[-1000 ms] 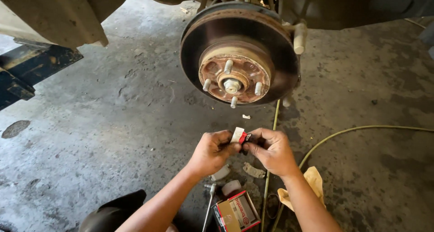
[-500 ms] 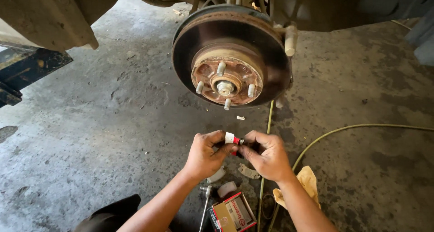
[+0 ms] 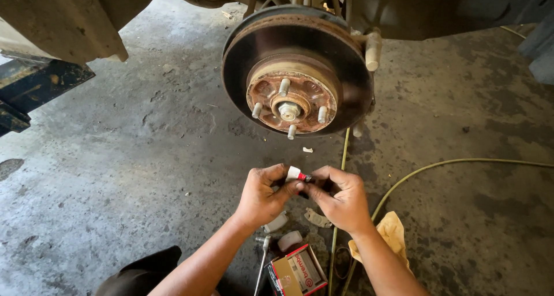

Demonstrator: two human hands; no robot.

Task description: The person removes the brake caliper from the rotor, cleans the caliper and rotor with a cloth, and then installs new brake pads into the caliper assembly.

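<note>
Both my hands meet in front of me over the concrete floor. My left hand pinches the white cap end of a small red and white tube. My right hand grips the other end of the same tube; most of its body is hidden by my fingers. Above them hangs a rusty brake disc with several wheel studs on its hub, the wheel being off.
A red and tan cardboard box lies on the floor below my hands, next to a metal tool and a white piece. A yellow rag and a yellowish hose lie to the right. A dark beam is at left.
My hands with the small tube have stayed together and shifted slightly lower and left in view; the camera has drifted, so the brake disc sits a little more to the left.
</note>
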